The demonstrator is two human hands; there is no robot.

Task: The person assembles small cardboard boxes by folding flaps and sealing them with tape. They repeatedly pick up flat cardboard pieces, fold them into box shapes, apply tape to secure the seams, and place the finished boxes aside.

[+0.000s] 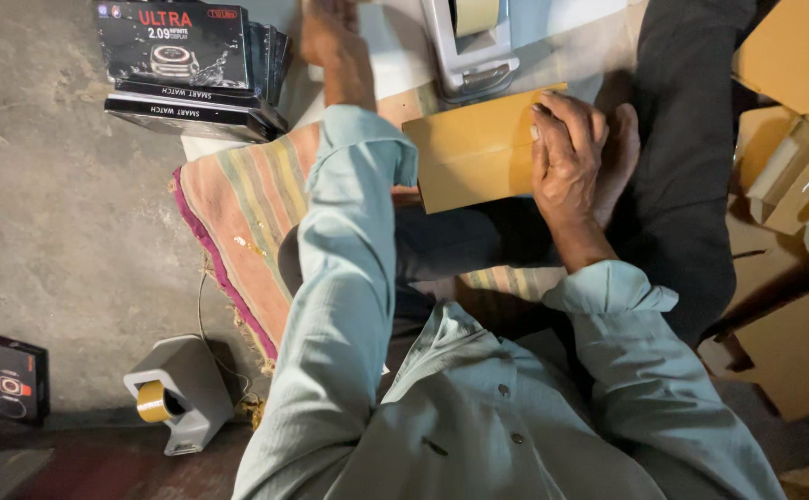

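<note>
The right hand (pixel 571 157) presses flat on the cardboard box (pixel 474 148), steadying it; the left hand (pixel 330 37) reaches toward twelve o'clock near the tape dispenser (pixel 469 46), its grip unclear.

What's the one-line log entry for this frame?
right hand: pressing on brown box | left hand: reaching toward tape dispenser | black boxes: stacked left

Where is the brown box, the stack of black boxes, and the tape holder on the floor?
brown cardboard box (pixel 469 153), head view, on its bare top face.
stack of black boxes (pixel 182 65), head view, on the top box's lid.
grey tape dispenser (pixel 182 389), head view, on its grey body.
</note>
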